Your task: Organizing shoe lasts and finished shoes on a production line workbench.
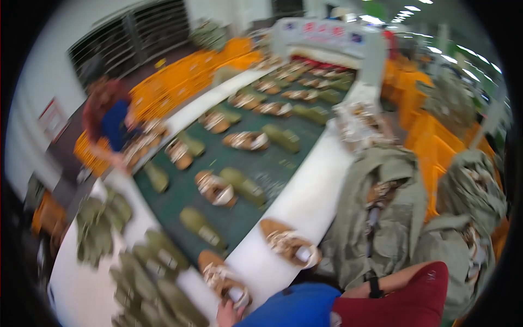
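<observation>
A shoe upper on its tan last (224,279) is lain on the white edge of the surface (305,201), toe pointing away, and its near end is touched by the left hand (229,314) at the bottom of the view. Only the top of that hand shows; the fingers seem closed loosely about the heel end, though how far it is open cannot be told through the blur. The right hand is not seen: the arm, with a black wristband (374,285) and a dark red sleeve (406,305), runs off to the right. A second lasted upper (290,243) is set just beside, on the same white edge. Olive insoles and lasted uppers are laid in pairs on the green belt (261,163), probably so each pair travels together. More olive soles (158,272) are heaped at the left, and olive sacks (381,218) at the right.
</observation>
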`<state>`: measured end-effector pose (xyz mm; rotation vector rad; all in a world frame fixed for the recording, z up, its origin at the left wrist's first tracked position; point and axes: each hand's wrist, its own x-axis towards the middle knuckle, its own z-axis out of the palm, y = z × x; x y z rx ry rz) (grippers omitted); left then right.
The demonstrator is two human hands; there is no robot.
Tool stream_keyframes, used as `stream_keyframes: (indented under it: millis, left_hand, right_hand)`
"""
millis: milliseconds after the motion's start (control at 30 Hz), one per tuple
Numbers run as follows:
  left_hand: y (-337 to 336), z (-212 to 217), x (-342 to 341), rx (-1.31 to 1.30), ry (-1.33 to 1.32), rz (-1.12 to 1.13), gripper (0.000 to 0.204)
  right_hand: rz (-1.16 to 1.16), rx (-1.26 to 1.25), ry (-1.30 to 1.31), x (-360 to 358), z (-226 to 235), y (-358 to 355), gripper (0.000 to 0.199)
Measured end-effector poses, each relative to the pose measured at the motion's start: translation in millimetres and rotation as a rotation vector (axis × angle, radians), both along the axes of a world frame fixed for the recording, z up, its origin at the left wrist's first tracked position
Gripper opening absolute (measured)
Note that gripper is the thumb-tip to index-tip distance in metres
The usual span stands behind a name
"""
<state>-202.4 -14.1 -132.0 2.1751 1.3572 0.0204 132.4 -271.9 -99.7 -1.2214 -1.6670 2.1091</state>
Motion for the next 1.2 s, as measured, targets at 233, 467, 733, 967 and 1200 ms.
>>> stream_keyframes:
  millis: [233, 467, 733, 967, 1200]
  left_hand:
    - [27, 66, 12, 0.144, -0.388, 0.122, 0.035]
    - [123, 43, 33, 0.330, -0.548, 0.240, 0.034]
    - [295, -19, 70, 0.342, -0.274, 0.497, 0.053]
    - [250, -29, 75, 0.171, -0.161, 0.214, 0.053]
    - [110, -13, 38, -0.028, -0.082, -0.338, 0.048]
  right_hand:
    - [0.472, 0.033, 0.094, 18, -33, 54, 0.030]
    - [0.584, 0.088, 0.090, 43, -42, 68, 0.031]
    - [0.649, 0.196, 0.061, 75, -43, 111, 0.032]
    - [0.609, 0.313, 0.068, 73, -48, 120, 0.033]
    - [0.417, 0.355, 0.098, 34, -44, 52, 0.034]
